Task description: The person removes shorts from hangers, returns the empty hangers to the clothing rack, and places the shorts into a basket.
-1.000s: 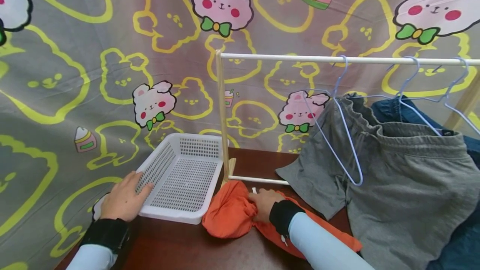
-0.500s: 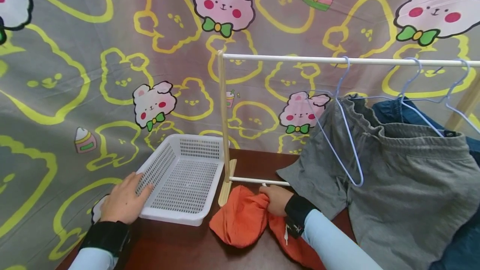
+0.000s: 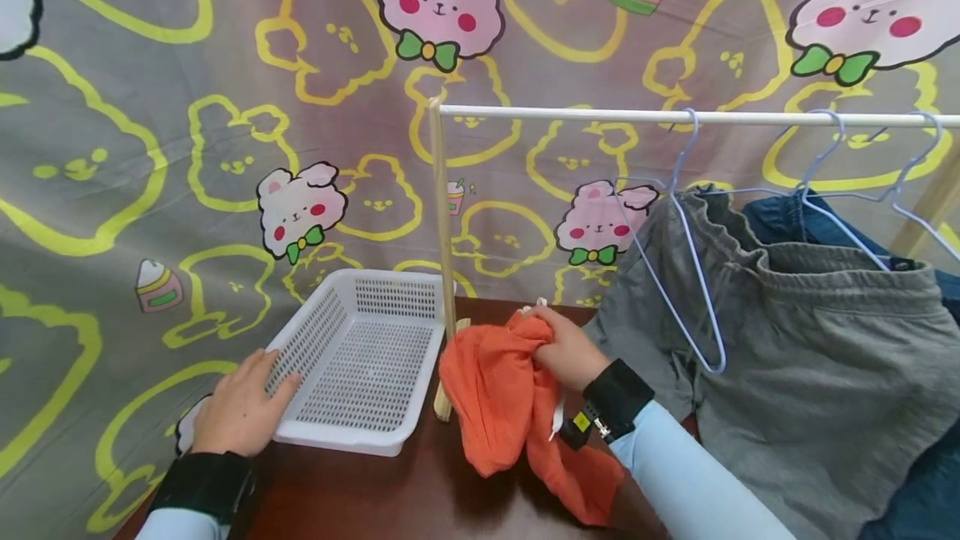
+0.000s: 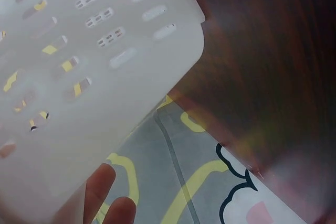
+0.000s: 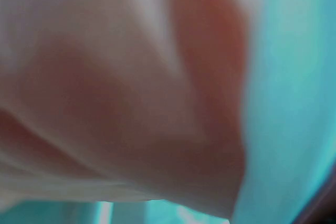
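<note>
Bunched orange shorts [image 3: 495, 407] with a white drawstring hang from my right hand [image 3: 572, 350], which grips them near the top, just in front of the rack. Their lower part trails down toward the dark red table. Blurred reddish cloth [image 5: 105, 103] fills most of the right wrist view. My left hand [image 3: 238, 402] holds the left rim of a white plastic basket [image 3: 360, 437], thumb over the inner side. In the left wrist view, two fingertips [image 4: 102, 182] show by the basket's outer wall [image 4: 131, 77].
A rack with a white top rail [image 3: 555, 113] and wooden post [image 3: 441, 215] stands behind. Gray shorts [image 3: 825, 357] and dark blue clothing [image 3: 918, 473] are at the right among blue hangers [image 3: 701, 298]. A patterned curtain [image 3: 225, 40] closes the back and left.
My right hand has lifted the orange shorts off the table, up and slightly right, away from the basket. My left hand has stayed on the basket rim.
</note>
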A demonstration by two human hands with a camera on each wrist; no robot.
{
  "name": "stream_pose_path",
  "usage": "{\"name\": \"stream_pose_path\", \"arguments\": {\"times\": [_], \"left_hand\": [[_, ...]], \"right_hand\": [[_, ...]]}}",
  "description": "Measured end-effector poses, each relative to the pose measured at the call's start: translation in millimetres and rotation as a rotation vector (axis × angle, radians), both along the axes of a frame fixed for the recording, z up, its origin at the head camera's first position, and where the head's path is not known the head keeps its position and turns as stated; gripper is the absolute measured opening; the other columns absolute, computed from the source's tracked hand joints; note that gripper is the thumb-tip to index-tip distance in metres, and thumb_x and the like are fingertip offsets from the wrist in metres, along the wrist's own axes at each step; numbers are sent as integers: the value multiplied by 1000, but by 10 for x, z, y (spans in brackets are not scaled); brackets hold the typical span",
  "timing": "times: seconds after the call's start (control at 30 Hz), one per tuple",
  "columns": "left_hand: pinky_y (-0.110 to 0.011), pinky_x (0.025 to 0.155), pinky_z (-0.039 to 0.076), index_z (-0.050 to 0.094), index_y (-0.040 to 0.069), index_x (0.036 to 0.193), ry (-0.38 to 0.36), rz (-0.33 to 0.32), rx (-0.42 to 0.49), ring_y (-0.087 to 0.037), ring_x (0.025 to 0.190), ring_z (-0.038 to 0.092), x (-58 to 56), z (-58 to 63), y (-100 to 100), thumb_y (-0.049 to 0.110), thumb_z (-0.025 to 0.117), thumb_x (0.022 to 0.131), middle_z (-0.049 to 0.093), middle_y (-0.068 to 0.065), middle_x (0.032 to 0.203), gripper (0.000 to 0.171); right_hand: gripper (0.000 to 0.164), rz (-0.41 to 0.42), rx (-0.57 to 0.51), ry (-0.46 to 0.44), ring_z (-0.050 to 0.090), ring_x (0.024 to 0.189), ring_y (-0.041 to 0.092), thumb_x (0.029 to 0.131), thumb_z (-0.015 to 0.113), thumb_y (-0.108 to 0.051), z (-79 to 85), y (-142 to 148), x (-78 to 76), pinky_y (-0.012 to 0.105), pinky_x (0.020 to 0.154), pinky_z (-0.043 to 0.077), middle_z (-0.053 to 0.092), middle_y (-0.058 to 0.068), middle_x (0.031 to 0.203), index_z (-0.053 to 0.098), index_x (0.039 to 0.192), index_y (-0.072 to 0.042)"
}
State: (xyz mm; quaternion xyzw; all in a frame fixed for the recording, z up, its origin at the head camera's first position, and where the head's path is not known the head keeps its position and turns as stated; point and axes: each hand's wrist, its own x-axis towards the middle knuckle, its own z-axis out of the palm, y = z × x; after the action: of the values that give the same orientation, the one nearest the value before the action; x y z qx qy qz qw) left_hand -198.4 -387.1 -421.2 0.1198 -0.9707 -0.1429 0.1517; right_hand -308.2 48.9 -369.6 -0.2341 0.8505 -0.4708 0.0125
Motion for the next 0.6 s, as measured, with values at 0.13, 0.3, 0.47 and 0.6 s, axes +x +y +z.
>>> {"name": "stream_pose_path", "arguments": {"times": [0.13,0.3,0.47,0.6], "left_hand": [[-74,100,31,41,-10,145,2,16,0,-60,127,37,5,-7,9,51,50,102,34,-36,149,74],[-73,101,31,41,-9,145,21,22,-1,-59,128,37,12,-14,32,48,51,102,34,-35,150,72],[-73,102,30,41,-9,145,15,25,3,-59,128,36,18,-10,35,48,51,102,34,-35,150,73],[-73,103,29,40,-9,146,6,32,4,-58,129,35,13,-11,30,48,51,102,33,-35,151,73]], "right_hand": [[31,7,-54,36,56,92,26,86,62,-1,267,-111,12,37,80,46,62,6,107,63,114,-15],[31,19,-112,9,58,95,29,89,65,-8,523,-268,6,40,81,48,61,7,113,61,119,-15],[31,27,-127,17,59,97,28,89,68,-15,726,-454,23,40,81,49,61,5,116,60,119,-17],[30,37,-159,72,59,100,26,89,68,-16,913,-637,41,39,83,48,62,3,120,60,118,-16]]}}
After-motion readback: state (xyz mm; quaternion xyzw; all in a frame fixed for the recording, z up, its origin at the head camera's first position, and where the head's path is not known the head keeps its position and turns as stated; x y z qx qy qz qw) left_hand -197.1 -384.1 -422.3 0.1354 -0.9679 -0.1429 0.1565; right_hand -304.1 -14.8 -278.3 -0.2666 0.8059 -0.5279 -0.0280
